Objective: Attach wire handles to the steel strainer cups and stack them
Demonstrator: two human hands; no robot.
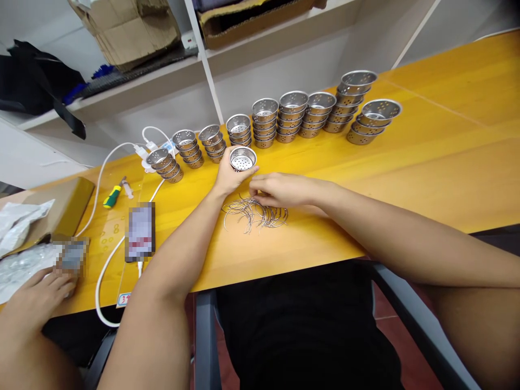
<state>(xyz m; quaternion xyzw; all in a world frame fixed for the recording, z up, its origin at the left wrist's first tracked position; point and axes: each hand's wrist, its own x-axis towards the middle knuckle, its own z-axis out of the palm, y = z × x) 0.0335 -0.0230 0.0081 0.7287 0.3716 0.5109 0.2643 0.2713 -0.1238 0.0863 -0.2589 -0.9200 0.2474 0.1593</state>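
Observation:
My left hand [231,172] is closed around a small perforated metal cup [242,160], holding it upright with its open top facing me. Just right of it and lower, my right hand [273,188] bends over a loose pile of thin curved metal wires [255,215]. Its fingers are curled together at the pile's upper edge; whether a wire is between the fingertips is hidden. Behind both hands, stacks of similar perforated cups [265,123] stand in a long row.
A taller cup stack [351,100] and a shorter one [376,122] end the row at right. On the left lie a charging phone [140,232] with white cable, a green-yellow screwdriver [114,196] and a cardboard box [73,208]. Another person's hand [44,292] rests at lower left.

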